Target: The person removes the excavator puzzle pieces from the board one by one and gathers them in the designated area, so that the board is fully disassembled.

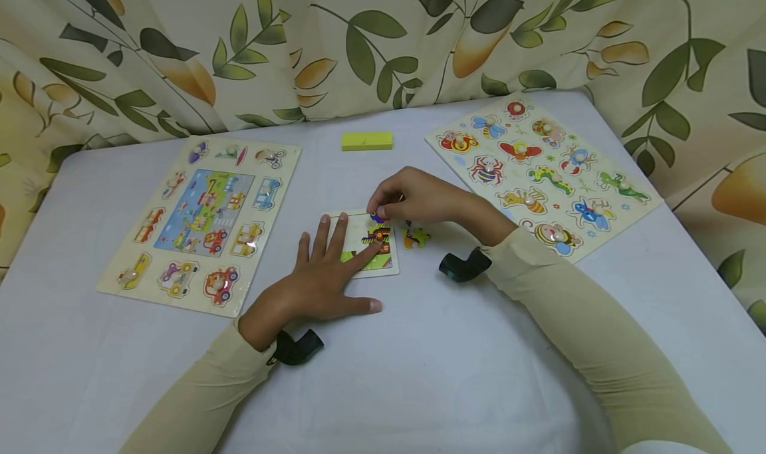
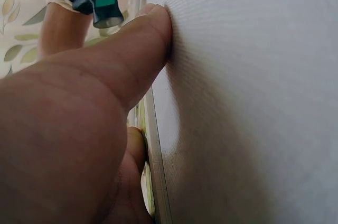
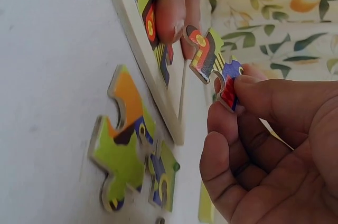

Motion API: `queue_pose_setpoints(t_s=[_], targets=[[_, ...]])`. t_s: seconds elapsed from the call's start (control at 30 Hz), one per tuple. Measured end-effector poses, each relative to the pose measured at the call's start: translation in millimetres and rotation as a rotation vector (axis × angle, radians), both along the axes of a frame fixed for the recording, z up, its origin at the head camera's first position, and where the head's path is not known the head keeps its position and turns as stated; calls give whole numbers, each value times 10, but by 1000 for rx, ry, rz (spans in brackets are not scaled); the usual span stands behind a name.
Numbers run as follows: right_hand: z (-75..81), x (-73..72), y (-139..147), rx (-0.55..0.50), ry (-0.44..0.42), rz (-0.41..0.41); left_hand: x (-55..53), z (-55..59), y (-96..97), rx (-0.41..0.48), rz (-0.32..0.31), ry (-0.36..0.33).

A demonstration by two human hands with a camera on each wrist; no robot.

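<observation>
A small jigsaw puzzle tray [image 1: 354, 229] lies on the white table, with some colourful pieces fitted in its lower right part. My left hand [image 1: 320, 286] rests across it, fingers spread and straight, the index fingertip on the fitted pieces. In the left wrist view the thumb [image 2: 142, 44] touches the table. My right hand [image 1: 415, 198] is above the tray's upper right corner. It pinches a jigsaw piece [image 3: 206, 57] between thumb and fingers, coloured red, green and blue. Loose jigsaw pieces [image 3: 122, 160] lie beside the tray's right edge.
To the left lies a vehicle peg puzzle board [image 1: 143, 258]. An insect peg puzzle board [image 1: 479, 151] lies at the back right. A yellow-green block [image 1: 367, 141] stands behind the tray. A leaf-patterned curtain [image 1: 383, 48] hangs behind the table [image 1: 419, 374].
</observation>
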State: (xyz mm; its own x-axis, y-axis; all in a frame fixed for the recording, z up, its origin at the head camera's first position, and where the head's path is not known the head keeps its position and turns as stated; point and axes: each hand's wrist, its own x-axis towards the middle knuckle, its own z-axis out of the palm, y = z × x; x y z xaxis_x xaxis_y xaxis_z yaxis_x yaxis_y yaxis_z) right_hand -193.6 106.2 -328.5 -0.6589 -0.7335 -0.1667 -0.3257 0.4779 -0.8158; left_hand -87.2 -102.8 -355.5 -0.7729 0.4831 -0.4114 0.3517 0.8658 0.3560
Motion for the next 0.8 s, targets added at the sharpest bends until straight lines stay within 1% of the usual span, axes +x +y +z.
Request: queue_pose_setpoints(t_s=[0.2,0.4,0.53,0.63,0.8], targets=[[40,8,82,8,19,-11,3,-8,-11,11,-2,9],[35,9,186,24,17,-27,1,-11,-1,10,-4,7],[33,23,249,42,14,-33,4,0,9,10,-8,11],[53,35,304,62,28,-39,7,11,12,5,-8,13],[72,44,408,81,29,-63,8,14,9,1,-10,12]])
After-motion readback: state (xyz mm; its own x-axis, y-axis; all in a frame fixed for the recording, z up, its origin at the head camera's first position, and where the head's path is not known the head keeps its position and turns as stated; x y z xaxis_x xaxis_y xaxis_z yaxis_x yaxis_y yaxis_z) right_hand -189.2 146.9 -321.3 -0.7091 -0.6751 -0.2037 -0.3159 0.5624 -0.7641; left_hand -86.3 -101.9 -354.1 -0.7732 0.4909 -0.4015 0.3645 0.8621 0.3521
